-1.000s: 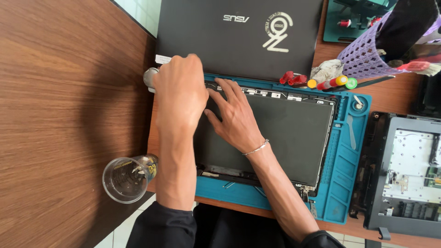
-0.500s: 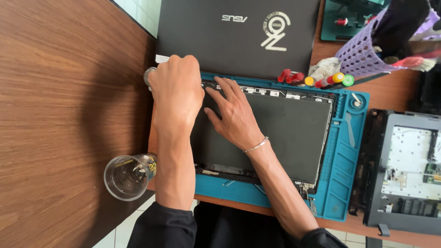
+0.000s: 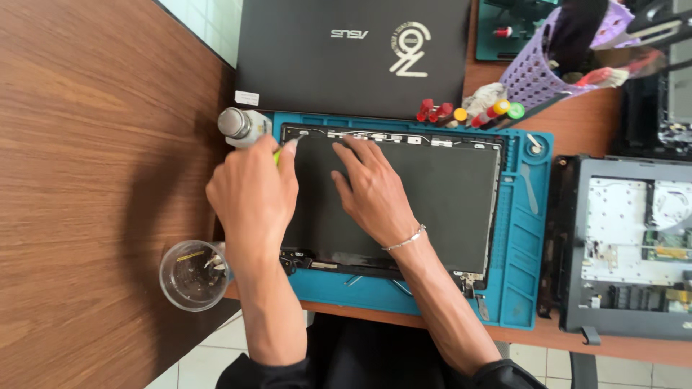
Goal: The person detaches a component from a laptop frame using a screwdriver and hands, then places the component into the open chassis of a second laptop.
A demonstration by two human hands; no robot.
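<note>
Laptop screen panel [image 3: 425,202] lies flat on the blue work mat [image 3: 530,245] on the counter [image 3: 86,180]. Left hand [image 3: 252,198], grip closed on a small green-tipped tool [image 3: 277,154] at the panel's upper left corner. Right hand [image 3: 371,191] open, fingers spread flat on the panel. Metal-capped bottle [image 3: 241,127] just beside the left hand.

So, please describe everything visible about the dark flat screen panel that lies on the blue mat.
The dark rectangular screen panel lies flat, face up, on the blue work mat. Its surface looks matte black, with a thin frame and small metal parts and a cable along the far edge. Hinge brackets show at the near corners. The right hand rests spread on it; the left hand holds a thin green-tipped tool at its far left corner.
</note>
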